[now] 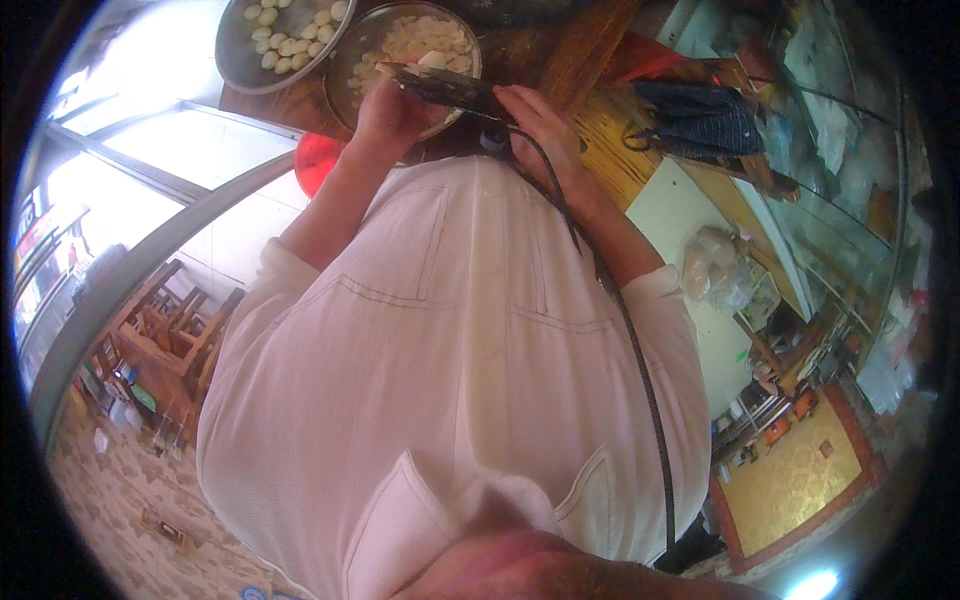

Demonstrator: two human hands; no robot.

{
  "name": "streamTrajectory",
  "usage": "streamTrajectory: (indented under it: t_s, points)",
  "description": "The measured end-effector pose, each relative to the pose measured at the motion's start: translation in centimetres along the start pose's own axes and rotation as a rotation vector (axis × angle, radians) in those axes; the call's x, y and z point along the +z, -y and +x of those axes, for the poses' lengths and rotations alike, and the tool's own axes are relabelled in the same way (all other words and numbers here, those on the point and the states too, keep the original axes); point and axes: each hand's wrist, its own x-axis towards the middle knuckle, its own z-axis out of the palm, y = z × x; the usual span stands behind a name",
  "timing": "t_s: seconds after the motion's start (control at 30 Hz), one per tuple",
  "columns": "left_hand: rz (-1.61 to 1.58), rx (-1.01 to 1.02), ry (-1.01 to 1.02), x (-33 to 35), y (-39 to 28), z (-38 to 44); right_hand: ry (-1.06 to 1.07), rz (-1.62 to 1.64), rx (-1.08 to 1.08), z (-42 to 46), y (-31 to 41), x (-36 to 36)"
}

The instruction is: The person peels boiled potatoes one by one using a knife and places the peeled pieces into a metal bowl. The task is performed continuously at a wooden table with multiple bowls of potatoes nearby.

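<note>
My right hand [544, 127] grips the right end of a dark, broad-bladed knife [457, 88]. The blade reaches left over a round metal bowl [336, 105] of pale, thin slices [427, 36]. A white cut piece [432, 60] shows at the blade's upper edge. Beside the blade's left end is my left hand [390, 112], fingers curled over the bowl's near side. The blade partly hides those fingers, so I cannot tell what they hold. Farther left, a second metal bowl [225, 45] contains several whole, round, pale yellow pieces [289, 45].
Both bowls stand on a brown wooden table [289, 107]. Below its left edge is a red plastic container [315, 161]. A black cable [634, 337] hangs down my shirt's right side. To the right are a dark striped cloth [697, 120], a pale board [660, 202] and plastic bags [712, 266].
</note>
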Motion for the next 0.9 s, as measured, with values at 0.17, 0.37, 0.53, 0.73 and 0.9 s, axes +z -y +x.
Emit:
streamTrajectory:
  t_s: [0.17,0.37,0.53,0.73,0.9]
  points:
    - [0.305,0.184,-0.063,1.7,0.3,-0.9,-0.006,0.005,-0.005,0.1,0.0,0.0]
    - [0.273,0.197,-0.054,3.3,0.1,-1.6,-0.049,-0.033,-0.023,0.1,0.0,0.1]
    - [0.378,0.281,-0.091,3.6,0.4,-1.6,-0.077,-0.067,-0.041,0.2,-0.1,0.2]
    - [0.508,0.334,-0.152,3.1,0.1,-1.6,-0.053,-0.07,0.034,0.2,-0.1,0.4]
    - [0.457,0.213,-0.139,3.1,-0.9,-2.4,0.033,-0.09,0.266,-0.9,-2.8,2.2]
